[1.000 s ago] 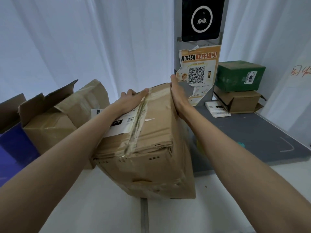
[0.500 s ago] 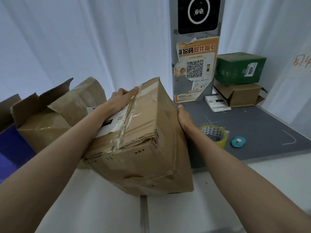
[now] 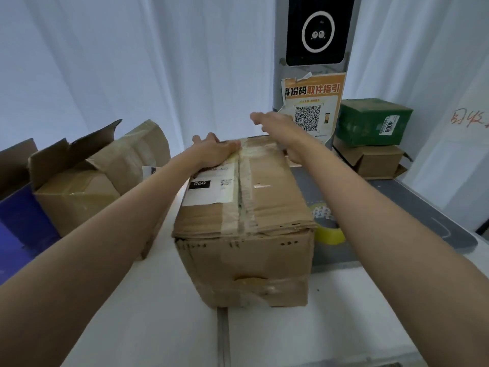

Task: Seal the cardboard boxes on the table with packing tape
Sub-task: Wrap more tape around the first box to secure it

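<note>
A view from the person's head looks down at a worn cardboard box (image 3: 243, 223) standing upright on a white worktop (image 3: 330, 327), in the middle of the scene. Old clear tape runs along the box's top seam, and a white shipping label (image 3: 211, 188) on its top left bears a black patch reading "060" as seen from here; the smaller print is too fine to read. The left hand (image 3: 215, 152) rests flat on the far left part of the box top, fingers straight and spread, gripping nothing. The right hand (image 3: 275, 123) hovers above the far right corner of the box, fingers extended and blurred, holding nothing. Just right of the box, partly hidden behind it and the right forearm, a roll of yellow packing tape (image 3: 328, 229) lies on a grey mat (image 3: 412, 215). To the left sits an open cardboard box (image 3: 79, 186) with raised flaps, and beside it a blue box (image 3: 18, 223) at the edge. Behind, a grey post carries a black screen (image 3: 317, 30) showing a white ring with two small eyes, and below it an orange poster (image 3: 313, 107) with a QR code and Chinese characters reading "取件指引". At the far right a green box (image 3: 373, 120) with a white sticker marked "4006" is stacked on a small brown box (image 3: 375, 162). Red handwriting (image 3: 468, 120) shows on the white wall at the right edge.
</note>
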Motion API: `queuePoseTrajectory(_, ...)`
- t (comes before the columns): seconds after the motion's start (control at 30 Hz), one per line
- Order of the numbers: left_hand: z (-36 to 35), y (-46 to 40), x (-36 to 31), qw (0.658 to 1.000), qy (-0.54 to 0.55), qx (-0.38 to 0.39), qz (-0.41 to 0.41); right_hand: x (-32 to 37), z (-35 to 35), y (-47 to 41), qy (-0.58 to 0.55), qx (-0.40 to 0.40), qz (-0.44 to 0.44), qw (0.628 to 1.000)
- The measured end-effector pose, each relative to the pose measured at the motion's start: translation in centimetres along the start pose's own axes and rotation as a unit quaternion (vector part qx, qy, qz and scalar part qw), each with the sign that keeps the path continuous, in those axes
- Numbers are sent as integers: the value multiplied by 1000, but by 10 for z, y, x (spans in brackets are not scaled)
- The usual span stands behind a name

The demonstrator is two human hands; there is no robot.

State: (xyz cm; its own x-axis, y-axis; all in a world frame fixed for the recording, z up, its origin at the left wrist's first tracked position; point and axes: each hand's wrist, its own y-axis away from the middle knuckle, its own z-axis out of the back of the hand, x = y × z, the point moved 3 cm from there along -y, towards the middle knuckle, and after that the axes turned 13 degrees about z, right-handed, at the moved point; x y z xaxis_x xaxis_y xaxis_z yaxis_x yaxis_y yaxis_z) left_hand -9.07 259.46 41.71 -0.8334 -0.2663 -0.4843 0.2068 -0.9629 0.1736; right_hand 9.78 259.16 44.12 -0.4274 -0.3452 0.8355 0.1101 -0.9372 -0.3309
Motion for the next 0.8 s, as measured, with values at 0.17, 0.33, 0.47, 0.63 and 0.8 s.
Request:
queuePoseTrajectory(0.17, 9, 17, -44, 997, 10, -45, -59, -6, 17, 11, 296, 90, 5, 951)
queuePoseTrajectory(0.33, -4, 17, -61, 990, 130, 14, -51, -24, 43, 26, 298, 77, 13, 951)
queuePoseTrajectory(0.47, -34, 23, -61, 933, 315, 167, -55, -40, 65, 35, 247, 57, 21, 967)
queuePoseTrajectory(0.63, -70, 10, -43, 948, 292, 121, -49, -63, 87, 44, 227, 31, 17, 973)
queuePoseTrajectory(0.8, -89, -7, 4, 949, 290, 124, -8, -58, 79, 40, 225, 30, 22, 974)
